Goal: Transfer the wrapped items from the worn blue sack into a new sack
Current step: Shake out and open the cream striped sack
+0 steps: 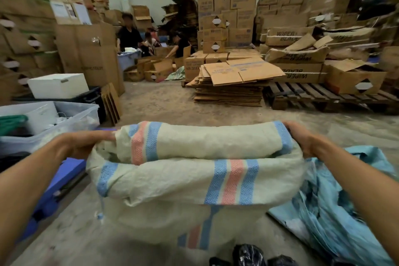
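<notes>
A pale woven sack (194,181) with blue and pink stripes stands in front of me, its rim rolled down. My left hand (86,142) grips the rim at the left side. My right hand (302,138) grips the rim at the right side. Its mouth is stretched between them, and the inside is hidden. The worn blue sack (336,207) lies crumpled on the floor at my right. Black plastic-wrapped items (248,255) show at the bottom edge of the frame.
A clear plastic bin (84,112) with white things stands at the left, above a blue pallet (62,181). Flattened cartons (233,84) and a wooden pallet (313,95) lie ahead. Stacked boxes line the walls. Several people (129,34) work at the back.
</notes>
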